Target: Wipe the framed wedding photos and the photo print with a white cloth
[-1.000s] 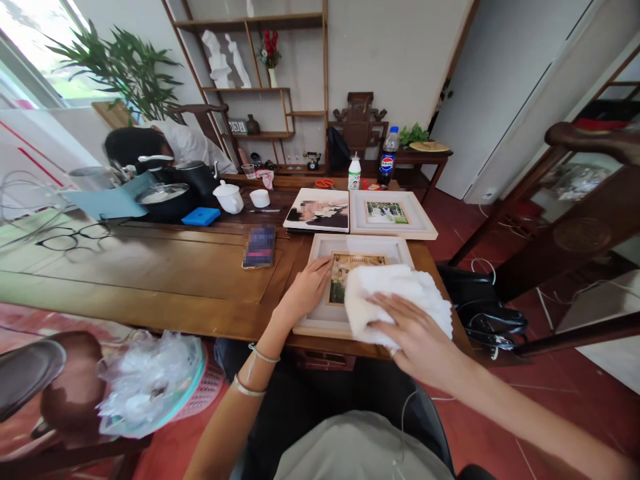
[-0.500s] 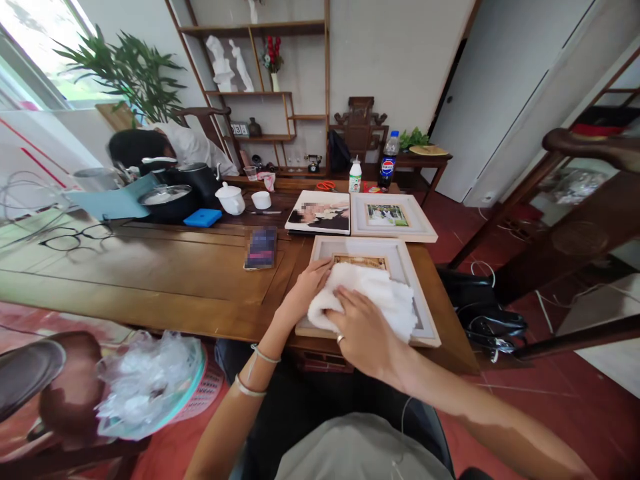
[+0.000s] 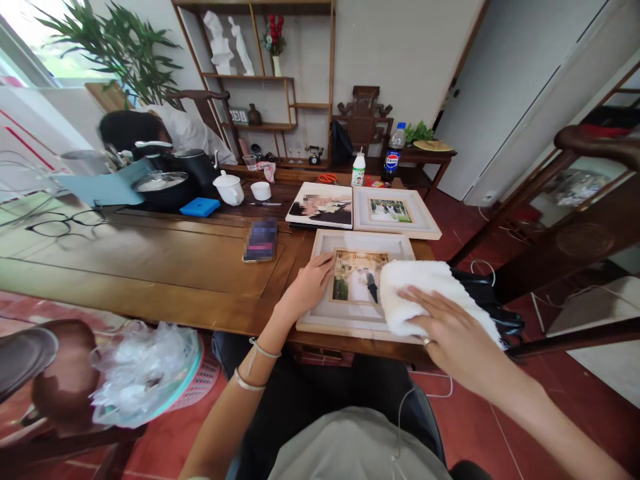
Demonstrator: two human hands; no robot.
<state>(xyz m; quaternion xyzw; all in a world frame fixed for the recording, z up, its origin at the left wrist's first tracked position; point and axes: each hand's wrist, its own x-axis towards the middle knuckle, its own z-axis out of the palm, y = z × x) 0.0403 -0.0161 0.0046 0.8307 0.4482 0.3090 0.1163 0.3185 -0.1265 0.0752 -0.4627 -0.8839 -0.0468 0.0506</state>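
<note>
White cloth point(image 3: 425, 283) is held by the right hand point(image 3: 443, 330), fingers laid over its top; the right part of the near picture frame point(image 3: 350, 317) is covered by it, and the cloth is stretched past the frame's right side. The left hand point(image 3: 311, 283) is opened out, nothing gripped, fingertips rested on the frame's left part, by the edge of the wedding photo point(image 3: 357, 280). The frame is laid flat on the wooden table point(image 3: 210, 293), near its front edge and right end. Just behind it, a second frame point(image 3: 425, 220) and a photo panel point(image 3: 320, 207) are set side by side. A phone point(image 3: 260, 240) is placed to the left of the near frame. Farther back, a cola bottle point(image 3: 393, 159), a white bottle point(image 3: 359, 170) and orange-handled scissors point(image 3: 328, 178) are seen; a white teapot point(image 3: 229, 189) and white cup point(image 3: 261, 191) are placed farther left. Eyeglasses point(image 3: 65, 225) are left at the table's left side.
</note>
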